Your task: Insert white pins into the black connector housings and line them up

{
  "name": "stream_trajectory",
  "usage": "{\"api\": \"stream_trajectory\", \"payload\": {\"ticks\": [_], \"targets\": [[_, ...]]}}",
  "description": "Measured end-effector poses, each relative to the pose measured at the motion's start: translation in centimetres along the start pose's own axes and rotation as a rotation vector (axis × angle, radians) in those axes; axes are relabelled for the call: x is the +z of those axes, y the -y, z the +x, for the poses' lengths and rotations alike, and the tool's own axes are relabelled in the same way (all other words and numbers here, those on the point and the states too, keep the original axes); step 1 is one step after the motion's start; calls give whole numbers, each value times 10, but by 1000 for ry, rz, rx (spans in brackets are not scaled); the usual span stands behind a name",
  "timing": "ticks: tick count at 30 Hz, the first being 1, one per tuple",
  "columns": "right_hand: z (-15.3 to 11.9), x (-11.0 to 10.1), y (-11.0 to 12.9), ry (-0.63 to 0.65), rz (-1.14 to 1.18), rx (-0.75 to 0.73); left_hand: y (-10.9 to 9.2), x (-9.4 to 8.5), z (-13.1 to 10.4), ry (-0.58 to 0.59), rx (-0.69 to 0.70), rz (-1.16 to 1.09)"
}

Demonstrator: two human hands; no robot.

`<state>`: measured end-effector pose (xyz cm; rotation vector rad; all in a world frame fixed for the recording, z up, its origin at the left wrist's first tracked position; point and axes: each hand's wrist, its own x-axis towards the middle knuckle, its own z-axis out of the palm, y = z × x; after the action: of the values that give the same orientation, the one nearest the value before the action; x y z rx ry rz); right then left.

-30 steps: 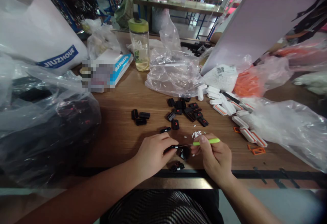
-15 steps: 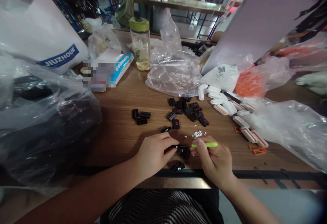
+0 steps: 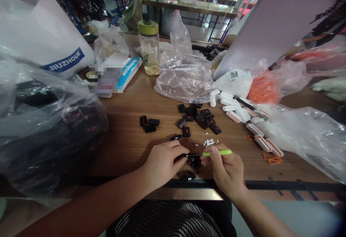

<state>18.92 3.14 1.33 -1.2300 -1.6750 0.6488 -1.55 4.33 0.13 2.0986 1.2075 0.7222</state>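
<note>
Left hand (image 3: 164, 163): thumb and fingers pinch a small black part (image 3: 181, 156), its white-dotted end facing the right hand.
Right hand (image 3: 228, 168): closed around the green-handled tool (image 3: 220, 152), thin shaft pointing at that part; tip contact is unclear.
White pieces (image 3: 208, 142): loose, just beyond the right hand's fingers.
Slip risk: an off-line push could skid the tip into the left fingertips; a brushing knuckle could scatter the pieces.
Since half a second ago: left pinch looks unchanged; tool handle sits slightly farther right.
</note>
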Motion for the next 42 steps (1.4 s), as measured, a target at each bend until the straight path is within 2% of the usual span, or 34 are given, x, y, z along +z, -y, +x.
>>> {"api": "stream_trajectory", "payload": {"ticks": [5,13,18,21,23,25,29,32,35,37,40,42], "targets": [[-1,1,-3,-26,9,5,0,0,0,2,-3,-11],[-2,-4,-2,28,-170,-83,0,-1,0,7,-3,-3],[0,-7,6,116,-298,-249,1,0,0,16,-20,-7],[1,-6,9,171,-300,-328,0,1,0,13,-31,-11],[0,-6,6,111,-223,-281,-1,1,0,12,-23,-11],[-2,-8,1,-24,-112,-181,0,-1,1,-1,-24,9],[-2,-12,-12,-243,53,-56,4,-18,0,-65,-115,180],[0,-12,-18,-346,132,-18,2,-30,-3,-168,-159,383],[0,-10,-22,-393,172,30,-7,-29,-2,-254,-86,402],[-1,-9,-22,-401,176,37,-15,-22,2,-185,-53,332],[-2,-9,-20,-387,144,13,-26,-10,11,25,-105,272],[-2,-10,-18,-368,114,-13,-29,-5,18,111,-141,254]]}}
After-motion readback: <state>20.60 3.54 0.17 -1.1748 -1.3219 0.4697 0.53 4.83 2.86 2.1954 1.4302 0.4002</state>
